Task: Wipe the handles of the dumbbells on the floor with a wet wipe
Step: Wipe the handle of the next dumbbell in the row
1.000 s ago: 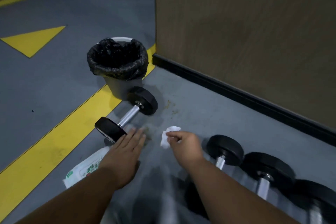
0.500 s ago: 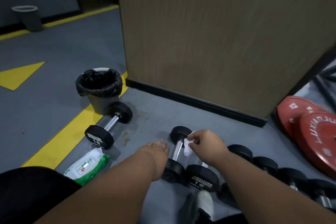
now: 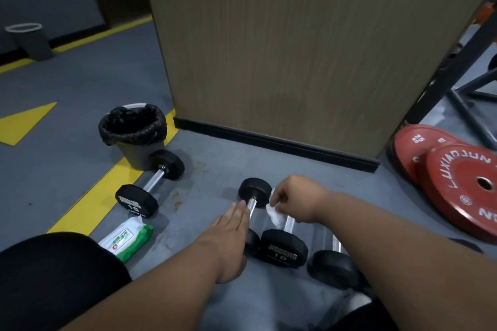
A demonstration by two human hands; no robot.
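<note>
Head view, against the earlier frames: both hands shifted off the lone dumbbell point(image 3: 150, 187) by the lined bin point(image 3: 133, 134) and over to the row of dumbbells further right; wet wipe point(image 3: 274, 215) carried along. Left hand point(image 3: 231, 223): fingers straight and together, lying along the near side of the first row dumbbell point(image 3: 254, 197), fingertips beside its chrome handle point(image 3: 252, 205); whether touching, not clear. Right hand point(image 3: 295, 200): grip pinched on the white wipe, which hangs just over the handle of the second dumbbell point(image 3: 283, 246), marked 10. Step in hand, by judgement: start of wiping on the row, wipe arriving at a handle, no wrap round the bar yet. Next move likely calls for folding the wipe round the bar and sliding it along between the two heads, left hand steadying against roll. Long axis of the row dumbbells: near to far, tilted slightly left at the far end, side by side on the grey floor point(image 3: 209, 169) before the wooden panel point(image 3: 295, 62). Lone dumbbell: diagonal, far head touching the bin. Also present: wipe packet point(image 3: 126, 240) at left, red plates point(image 3: 462, 188) at right.
</note>
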